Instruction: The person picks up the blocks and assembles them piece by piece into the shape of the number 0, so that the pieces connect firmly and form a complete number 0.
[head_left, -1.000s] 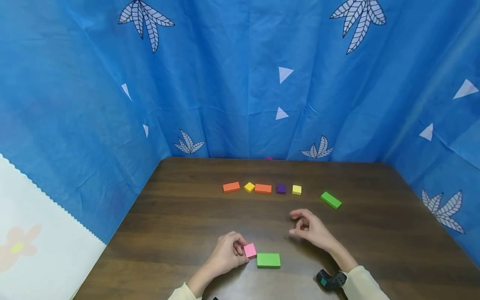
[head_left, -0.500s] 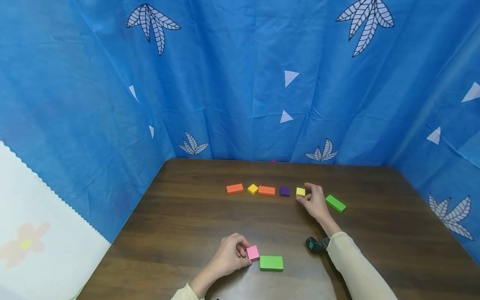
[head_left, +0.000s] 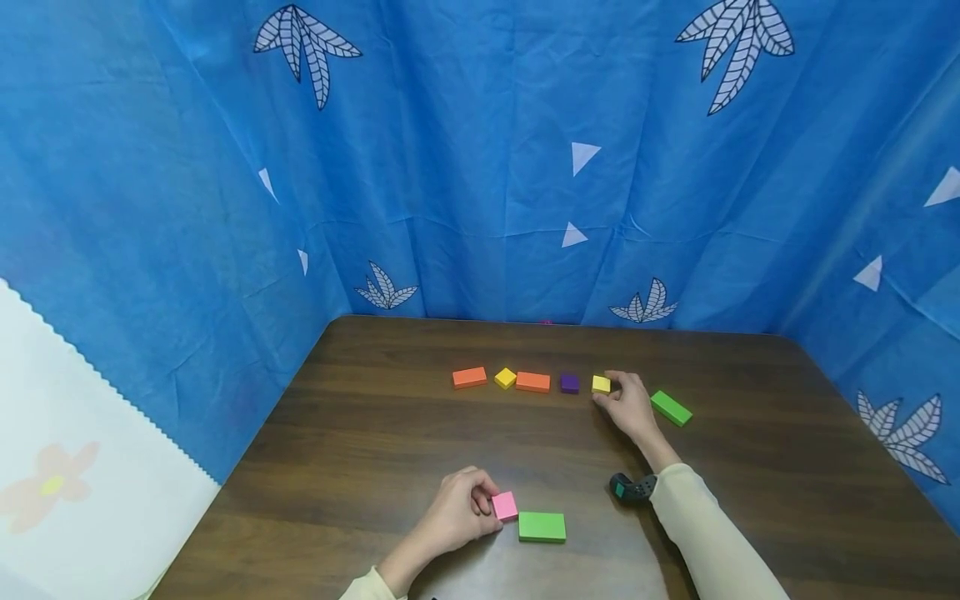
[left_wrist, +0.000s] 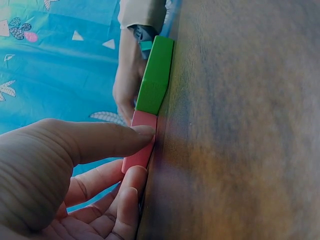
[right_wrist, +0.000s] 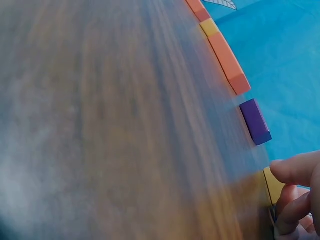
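My left hand (head_left: pixel 459 510) pinches a small pink square block (head_left: pixel 505 506) between thumb and fingers, low on the brown table. Directly right of it lies a green rectangular block (head_left: pixel 542 527); in the left wrist view the pink block's end meets the green block (left_wrist: pixel 155 75). Farther back, my right hand (head_left: pixel 628 406) has thumb and index finger around a small yellow square block (head_left: pixel 601 384), which rests on the table. The right wrist view shows the thumb at the top of this yellow block (right_wrist: pixel 272 186), with part of it hidden by the fingers.
Left of the yellow block, a purple block (head_left: pixel 569 383), an orange block (head_left: pixel 533 382), a darker yellow block (head_left: pixel 506 378) and another orange block (head_left: pixel 469 377) form a row. A second green block (head_left: pixel 671 407) lies right of my right hand. Blue curtain (head_left: pixel 465 167) hangs behind the table.
My right hand has reached forward from mid-table to the yellow block and taken hold of it. My left hand has kept its grip on the pink block; the head view has shifted slightly.
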